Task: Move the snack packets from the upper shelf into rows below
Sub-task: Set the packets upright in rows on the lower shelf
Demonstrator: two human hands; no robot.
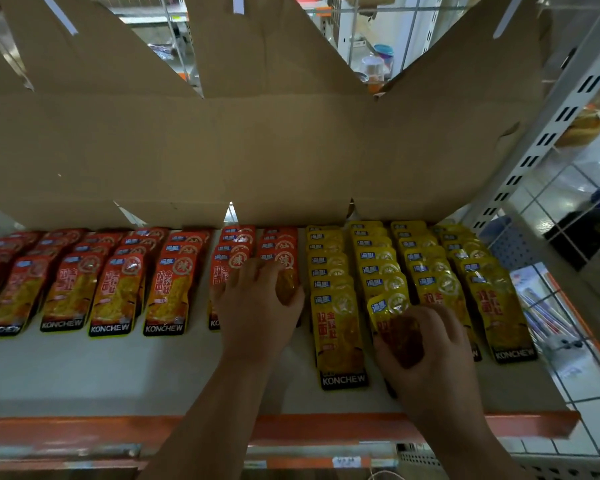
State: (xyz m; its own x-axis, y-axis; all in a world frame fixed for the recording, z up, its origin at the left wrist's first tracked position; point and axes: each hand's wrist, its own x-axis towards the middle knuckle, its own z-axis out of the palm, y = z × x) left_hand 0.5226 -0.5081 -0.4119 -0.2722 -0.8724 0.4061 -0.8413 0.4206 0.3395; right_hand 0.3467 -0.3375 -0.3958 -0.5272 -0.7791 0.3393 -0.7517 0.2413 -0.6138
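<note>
Right hand (426, 348) grips yellow packet (390, 308), top pointing rearward.

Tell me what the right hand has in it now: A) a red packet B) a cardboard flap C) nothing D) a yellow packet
D: the right hand grips a yellow packet, tilted over the yellow rows, while the left hand rests on the red packets.
</note>
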